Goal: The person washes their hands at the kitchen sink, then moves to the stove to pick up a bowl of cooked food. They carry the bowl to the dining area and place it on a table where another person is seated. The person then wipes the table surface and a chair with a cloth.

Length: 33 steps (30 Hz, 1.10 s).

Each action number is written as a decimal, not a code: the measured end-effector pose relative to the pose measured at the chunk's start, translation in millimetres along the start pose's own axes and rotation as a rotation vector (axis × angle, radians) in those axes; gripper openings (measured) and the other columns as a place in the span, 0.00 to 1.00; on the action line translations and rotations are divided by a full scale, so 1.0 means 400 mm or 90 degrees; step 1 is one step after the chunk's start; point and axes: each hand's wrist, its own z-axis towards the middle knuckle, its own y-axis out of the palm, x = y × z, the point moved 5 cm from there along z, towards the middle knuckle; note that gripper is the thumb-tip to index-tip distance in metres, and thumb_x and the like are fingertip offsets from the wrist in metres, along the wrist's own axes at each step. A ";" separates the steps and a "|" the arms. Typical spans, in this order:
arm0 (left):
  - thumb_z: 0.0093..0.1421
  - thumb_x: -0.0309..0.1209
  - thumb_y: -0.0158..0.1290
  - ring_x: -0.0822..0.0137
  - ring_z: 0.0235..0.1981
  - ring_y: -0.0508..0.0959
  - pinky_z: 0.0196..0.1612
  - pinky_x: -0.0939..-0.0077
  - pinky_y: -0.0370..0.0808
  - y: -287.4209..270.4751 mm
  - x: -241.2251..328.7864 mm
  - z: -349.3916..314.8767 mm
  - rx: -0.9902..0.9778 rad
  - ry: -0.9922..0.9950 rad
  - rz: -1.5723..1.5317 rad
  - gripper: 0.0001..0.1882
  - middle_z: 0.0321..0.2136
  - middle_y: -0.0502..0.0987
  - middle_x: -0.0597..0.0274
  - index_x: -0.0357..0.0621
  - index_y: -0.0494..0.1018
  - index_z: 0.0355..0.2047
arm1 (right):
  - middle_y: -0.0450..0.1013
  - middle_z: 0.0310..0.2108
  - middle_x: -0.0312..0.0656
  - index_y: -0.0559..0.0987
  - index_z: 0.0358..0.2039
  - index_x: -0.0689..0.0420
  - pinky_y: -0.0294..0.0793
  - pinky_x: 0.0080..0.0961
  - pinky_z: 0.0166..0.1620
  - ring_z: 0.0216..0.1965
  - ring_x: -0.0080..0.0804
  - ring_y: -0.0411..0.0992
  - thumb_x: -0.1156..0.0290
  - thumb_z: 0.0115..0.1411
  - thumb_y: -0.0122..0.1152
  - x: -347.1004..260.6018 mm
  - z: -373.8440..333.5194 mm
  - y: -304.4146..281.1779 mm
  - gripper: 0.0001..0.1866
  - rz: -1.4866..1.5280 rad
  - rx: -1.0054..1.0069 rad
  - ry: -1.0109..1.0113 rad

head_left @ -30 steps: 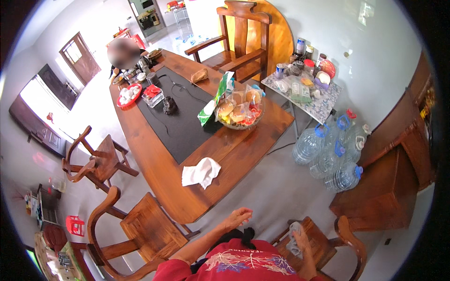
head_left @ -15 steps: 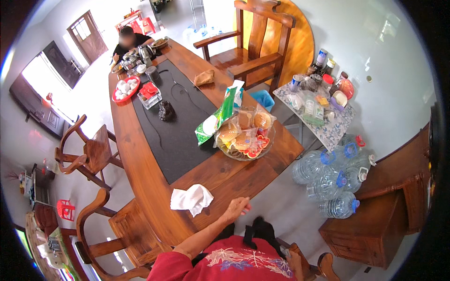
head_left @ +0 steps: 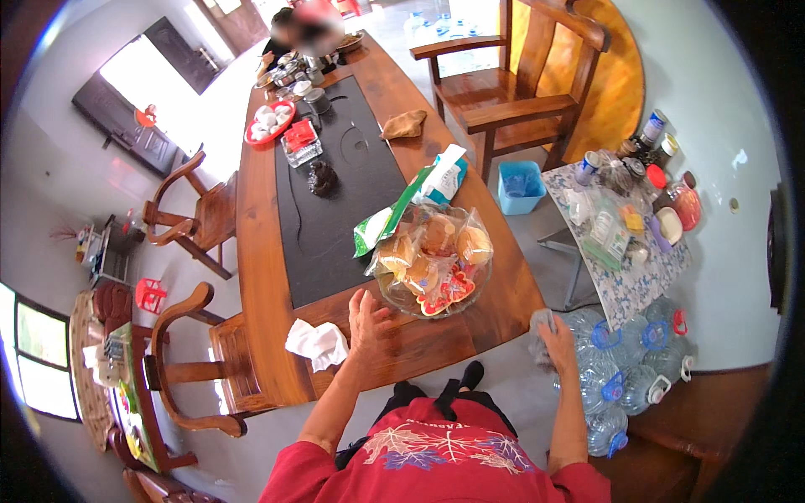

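Observation:
My left hand (head_left: pixel 366 323) reaches over the near end of the wooden table (head_left: pixel 495 331), its fingers spread with nothing in them. It is between a crumpled white cloth or tissue (head_left: pixel 319 344) and a glass bowl (head_left: pixel 419 307) heaped with wrapped buns (head_left: pixel 438 235) and red packets (head_left: pixel 447 293). Off the table's right corner, my right hand (head_left: pixel 557 342) is closed on a grey cloth (head_left: pixel 541 337). A green-and-white packet (head_left: pixel 387 226) stands against the bowl's far side, close to a teal-and-white tissue pack (head_left: pixel 444 178).
Wooden armchairs (head_left: pixel 214 356) line the table's left side; another (head_left: pixel 511 92) stands far right. Large water bottles (head_left: pixel 599 373) crowd the floor at right below a small table (head_left: pixel 650 289) of jars. A blue bin (head_left: pixel 521 186) stands nearby. A person (head_left: pixel 302 38) sits at the far end.
My left hand has moved left and over the table, its fingers now spread. My right hand has come up into view at the right with the grey cloth. The view has shifted.

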 end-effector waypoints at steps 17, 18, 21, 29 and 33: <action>0.56 0.25 0.47 0.52 0.51 0.66 0.53 0.64 0.63 0.171 0.265 0.163 -0.128 0.509 0.494 0.22 0.48 0.67 0.51 0.50 0.66 0.52 | 0.72 0.39 0.39 0.70 0.47 0.62 0.70 0.21 0.39 0.36 0.24 0.70 0.63 0.50 0.62 -0.161 0.186 0.289 0.25 0.282 -0.266 0.167; 0.56 0.22 0.46 0.53 0.49 0.69 0.51 0.66 0.65 0.173 0.268 0.168 -0.155 0.484 0.454 0.21 0.46 0.70 0.52 0.49 0.68 0.51 | 0.72 0.39 0.39 0.70 0.47 0.62 0.70 0.21 0.39 0.37 0.24 0.70 0.63 0.50 0.63 -0.163 0.179 0.290 0.25 0.283 -0.259 0.179; 0.57 0.21 0.45 0.55 0.43 0.73 0.47 0.70 0.68 0.126 0.276 0.203 -0.086 0.494 0.428 0.18 0.42 0.73 0.53 0.48 0.70 0.48 | 0.72 0.40 0.39 0.70 0.47 0.62 0.70 0.22 0.40 0.37 0.24 0.70 0.65 0.50 0.64 -0.159 0.170 0.308 0.26 0.375 -0.258 0.204; 0.63 0.30 0.45 0.81 0.32 0.64 0.36 0.88 0.61 -0.002 0.296 0.263 -0.008 0.334 0.130 0.13 0.32 0.68 0.77 0.42 0.71 0.46 | 0.72 0.38 0.39 0.69 0.47 0.61 0.73 0.25 0.40 0.36 0.27 0.72 0.74 0.49 0.62 -0.118 0.174 0.326 0.23 0.479 -0.276 0.262; 0.62 0.34 0.48 0.80 0.29 0.68 0.30 0.80 0.66 -0.102 0.289 0.309 0.097 0.293 -0.037 0.11 0.30 0.74 0.74 0.43 0.73 0.40 | 0.71 0.39 0.40 0.67 0.49 0.61 0.73 0.28 0.40 0.37 0.29 0.72 0.74 0.49 0.61 -0.121 0.171 0.324 0.25 0.491 -0.296 0.271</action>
